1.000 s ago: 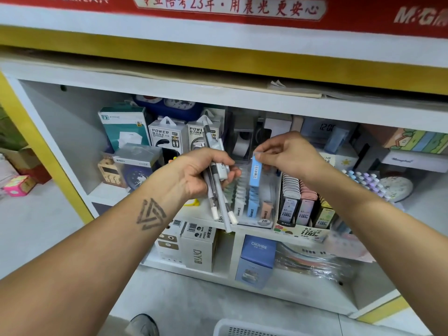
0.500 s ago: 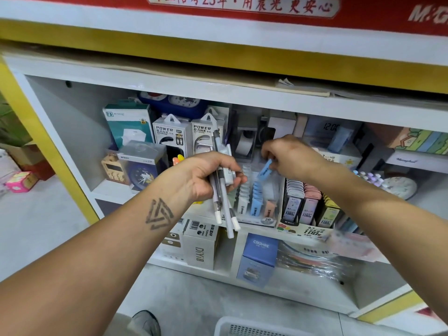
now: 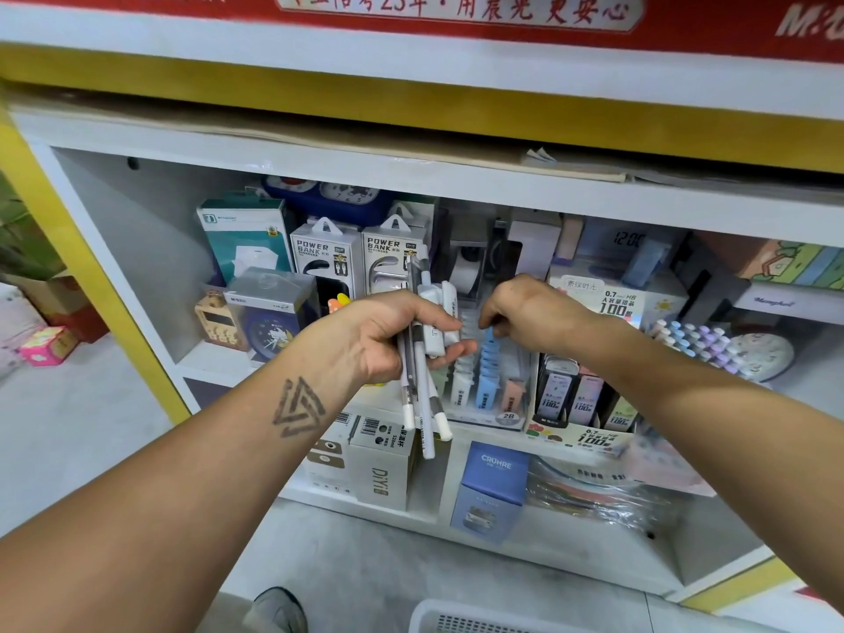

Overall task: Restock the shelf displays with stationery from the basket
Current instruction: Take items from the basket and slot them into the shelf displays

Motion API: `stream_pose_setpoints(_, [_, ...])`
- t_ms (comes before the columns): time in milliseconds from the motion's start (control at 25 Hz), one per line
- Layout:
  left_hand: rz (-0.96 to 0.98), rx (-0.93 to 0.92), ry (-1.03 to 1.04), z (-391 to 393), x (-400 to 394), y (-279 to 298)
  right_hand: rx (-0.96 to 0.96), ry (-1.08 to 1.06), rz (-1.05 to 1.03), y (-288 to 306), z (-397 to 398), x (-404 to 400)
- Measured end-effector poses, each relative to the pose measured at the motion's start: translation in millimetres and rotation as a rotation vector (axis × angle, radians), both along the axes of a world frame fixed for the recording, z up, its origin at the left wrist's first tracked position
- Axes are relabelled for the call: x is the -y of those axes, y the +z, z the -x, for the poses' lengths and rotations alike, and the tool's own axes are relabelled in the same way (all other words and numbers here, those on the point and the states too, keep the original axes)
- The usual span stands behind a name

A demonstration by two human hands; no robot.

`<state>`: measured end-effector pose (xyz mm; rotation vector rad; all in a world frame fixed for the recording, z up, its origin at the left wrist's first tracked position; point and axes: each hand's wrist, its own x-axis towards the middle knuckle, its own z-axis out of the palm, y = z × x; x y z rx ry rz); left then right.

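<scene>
The right hand (image 3: 530, 312) pinches a blue lead case (image 3: 489, 336) above the blue column of the clear display tray (image 3: 484, 395) on the shelf, apparently to match stock by colour. The left hand (image 3: 388, 340), grip clamped, holds pens (image 3: 422, 399) and white cases as reserve; the basket (image 3: 456, 619) waits below.

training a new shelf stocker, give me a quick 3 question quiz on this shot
1. True or false: the left hand holds a bundle of white pens.
2. What is the right hand pinching? A) blue lead case B) alarm clock C) power bank box
3. Fill in: the label at the front of the clear display tray reads ____.

Key: 1 true; 2 A; 3 2B.
</scene>
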<state>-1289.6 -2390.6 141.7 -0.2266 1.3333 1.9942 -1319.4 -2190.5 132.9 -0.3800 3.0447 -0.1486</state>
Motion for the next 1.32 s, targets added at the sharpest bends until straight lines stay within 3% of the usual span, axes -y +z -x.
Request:
stream_pose_setpoints(120, [0.001, -0.007, 0.008, -1.1, 0.1, 0.7, -0.039, 0.085, -0.001, -2.7, -4.6, 2.8])
stream_pose_setpoints(360, [0.016, -0.023, 0.007, -2.5, 0.4, 1.7, 0.024, 0.027, -0.043, -5.3, -7.6, 4.6])
stream_pose_setpoints(400, [0.020, -0.028, 0.010, -2.3, -0.3, 2.1, 0.007, -0.008, 0.052, -0.7, -9.2, 5.9])
stream_pose_setpoints(480, [0.026, -0.046, 0.022, -2.1, -2.6, 3.7, 0.040, -0.150, 0.533, 10.6, -15.6, 8.0])
stream_pose_setpoints(560, [0.043, -0.069, 0.030, -2.8, -6.3, 5.7, 0.246, -0.230, 1.022, 22.2, -30.0, 10.5])
stream_pose_setpoints(640, [0.040, -0.067, 0.023, -5.3, -11.3, 7.1, 0.366, -0.238, 1.118, 25.3, -43.2, 11.7])
stream_pose_setpoints(840, [0.025, -0.049, 0.005, -8.8, -13.2, 6.7, 0.347, -0.326, 1.357, 20.7, -49.9, 6.5])
stream_pose_setpoints(920, [0.044, -0.039, 0.041, -5.0, -9.5, 5.9, 0.355, -0.261, 1.365, 17.1, -51.1, 1.0])
stream_pose_setpoints(1120, [-0.019, -0.006, 0.149, -1.3, -0.7, 10.7, 0.026, -0.086, 0.882, 9.3, -55.4, -1.8])
stream_pose_setpoints(1200, [0.000, -0.001, 0.142, -1.4, 1.5, 10.0, -0.005, -0.045, 0.784, 10.5, -54.4, 1.4])
stream_pose_setpoints(1240, [0.031, -0.009, 0.131, -1.5, 1.8, 8.8, 0.030, -0.045, 0.814, 10.8, -52.3, 1.7])
stream_pose_setpoints(1320, [0.095, -0.037, 0.139, -0.7, 2.3, 5.4, 0.200, -0.125, 1.114, 14.8, -49.9, 1.3])
